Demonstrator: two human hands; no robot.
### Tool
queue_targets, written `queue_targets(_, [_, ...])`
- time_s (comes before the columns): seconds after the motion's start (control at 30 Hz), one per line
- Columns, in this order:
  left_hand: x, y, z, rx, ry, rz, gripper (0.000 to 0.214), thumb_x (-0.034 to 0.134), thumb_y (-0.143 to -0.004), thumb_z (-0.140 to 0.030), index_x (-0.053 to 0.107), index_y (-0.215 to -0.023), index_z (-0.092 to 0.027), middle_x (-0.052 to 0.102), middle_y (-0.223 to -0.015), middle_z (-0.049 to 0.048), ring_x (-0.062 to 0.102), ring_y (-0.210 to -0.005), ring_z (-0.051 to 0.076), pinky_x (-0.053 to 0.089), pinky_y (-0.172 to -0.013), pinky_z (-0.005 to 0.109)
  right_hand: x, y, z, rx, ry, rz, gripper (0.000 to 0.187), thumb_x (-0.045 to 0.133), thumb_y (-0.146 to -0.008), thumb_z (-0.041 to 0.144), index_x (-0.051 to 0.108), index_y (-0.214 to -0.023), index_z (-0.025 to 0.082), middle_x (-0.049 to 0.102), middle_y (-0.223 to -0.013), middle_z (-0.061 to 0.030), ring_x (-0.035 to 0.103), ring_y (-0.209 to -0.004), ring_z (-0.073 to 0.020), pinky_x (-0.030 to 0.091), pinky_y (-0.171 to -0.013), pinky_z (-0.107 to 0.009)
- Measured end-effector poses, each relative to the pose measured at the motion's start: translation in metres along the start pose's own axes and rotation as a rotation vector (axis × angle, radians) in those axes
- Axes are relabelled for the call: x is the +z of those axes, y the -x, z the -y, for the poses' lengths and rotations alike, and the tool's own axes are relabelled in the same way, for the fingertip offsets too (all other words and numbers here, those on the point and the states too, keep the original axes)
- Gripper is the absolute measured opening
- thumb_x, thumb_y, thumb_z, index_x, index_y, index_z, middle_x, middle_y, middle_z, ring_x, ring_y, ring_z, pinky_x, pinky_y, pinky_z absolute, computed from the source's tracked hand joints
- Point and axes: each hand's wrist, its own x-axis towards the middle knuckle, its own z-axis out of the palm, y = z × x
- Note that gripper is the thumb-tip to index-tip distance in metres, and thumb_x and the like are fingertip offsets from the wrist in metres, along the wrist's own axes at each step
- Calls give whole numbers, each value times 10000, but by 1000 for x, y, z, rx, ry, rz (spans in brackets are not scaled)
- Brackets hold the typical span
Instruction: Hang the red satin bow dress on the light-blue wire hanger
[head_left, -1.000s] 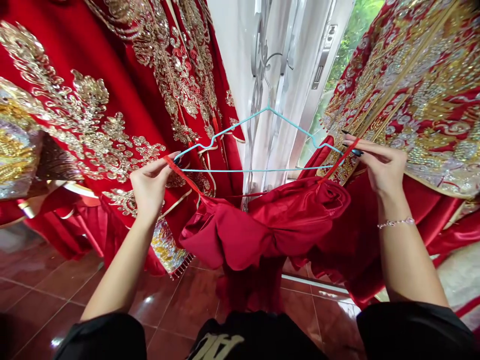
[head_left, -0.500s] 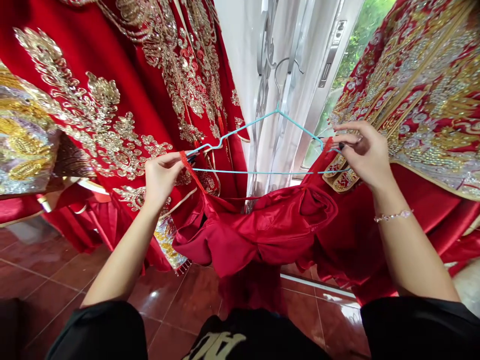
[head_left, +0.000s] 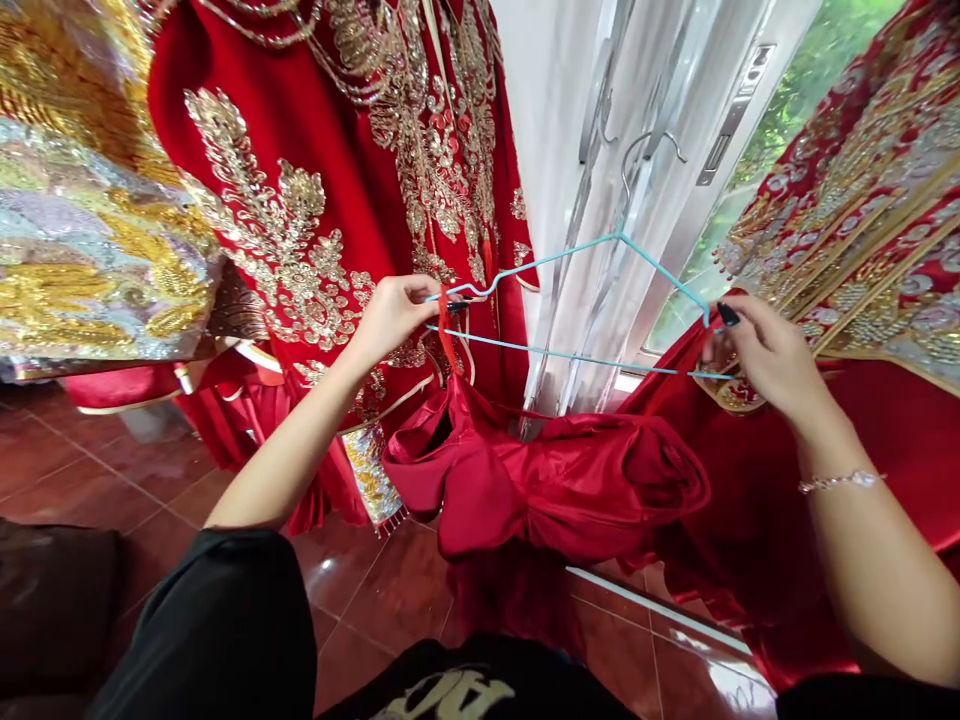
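Note:
A light-blue wire hanger (head_left: 559, 257) with a grey metal hook spans between my two hands. From it hangs a plain red dress (head_left: 570, 480) with ruffled, folded fabric at its top. My left hand (head_left: 401, 315) pinches the hanger's left end, where a thin red strap (head_left: 448, 340) loops over the wire. At the other end, my right hand (head_left: 769, 350) has its fingers closed around the hanger's right corner and the dress's other strap; the fingertips are partly hidden there.
A red jacket with gold beading (head_left: 307, 200) hangs on the left, beside a gold and silver sequined garment (head_left: 90, 220). Another beaded red garment (head_left: 877, 250) hangs at right. Behind are a white curtain (head_left: 555, 130) and a metal door frame (head_left: 739, 130). Red tiles (head_left: 352, 570) cover the floor.
The view has turned left, so hands, hanger and dress appear further right. My right-hand fingers have closed in more at the hanger's right corner, and the hanger tilts slightly down to the right.

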Motion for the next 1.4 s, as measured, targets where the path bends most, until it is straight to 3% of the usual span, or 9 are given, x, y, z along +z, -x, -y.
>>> queue_targets(0.27, [-1,-17,-14,94,-40,95,130,692,-769,-236,718,-769,-108,708,-747,38,619,-677,122,473,-671,238,7,10,11,18,198,-77,432,562,-888,221,366,-505,186,242,-486,60,233,-484,-58,197,-512,-260])
queue_targets(0.5, [12,-38,-32,206,-99,297,90,641,-753,-96,726,-747,-126,693,-732,15,641,-691,131,489,-731,273,8,12,19,44,217,-101,448,550,-858,174,308,-482,196,220,-474,58,214,-473,-54,193,-507,-260])
queue_targets(0.7, [-34,-53,-45,38,-343,484,108,746,-706,-113,723,-807,-83,661,-715,-26,644,-693,106,481,-779,249,4,20,7,-100,222,-192,196,540,-867,295,593,-723,173,486,-614,14,441,-575,-93,358,-602,-247])
queue_targets(0.8, [-49,-26,-45,109,-326,210,205,636,-867,-232,673,-963,-54,684,-913,17,620,-833,85,461,-825,216,0,36,-5,-206,146,-378,425,616,-794,274,583,-1211,196,612,-1118,-123,612,-961,-202,482,-784,-340])
queue_targets(0.9, [-43,32,-38,204,-328,-99,138,560,-928,-228,640,-866,-134,653,-868,24,579,-799,109,461,-792,226,-7,70,-17,-269,101,-496,686,683,-703,248,472,-1356,265,509,-1353,-172,612,-1109,-275,527,-794,-429])
queue_targets(1.0, [-23,100,-28,273,-348,43,187,551,-945,-269,630,-800,-181,628,-816,35,595,-789,162,476,-787,284,-12,116,-25,-97,80,-492,565,688,-723,299,540,-1267,328,629,-1189,-118,672,-976,-292,549,-808,-519])
queue_targets(1.07, [-9,138,-20,221,-273,226,181,539,-964,-294,664,-866,-206,659,-886,44,626,-858,180,494,-816,291,-13,146,-29,67,117,-309,367,620,-795,338,615,-1161,367,678,-1065,-80,677,-945,-302,546,-830,-550])
queue_targets(1.2, [3,179,-2,136,-118,634,195,580,-949,-380,655,-865,-220,665,-972,53,635,-959,189,503,-891,281,-11,184,-38,-75,268,127,245,496,-847,299,695,-986,335,621,-1308,-42,550,-1240,-311,428,-1040,-581])
queue_targets(1.4, [-15,182,11,102,-89,606,253,669,-876,-363,540,-725,-206,647,-925,53,619,-917,187,511,-836,238,-19,192,-28,-97,372,199,90,491,-811,161,531,-851,231,405,-1541,-43,375,-1401,-307,392,-1076,-544])
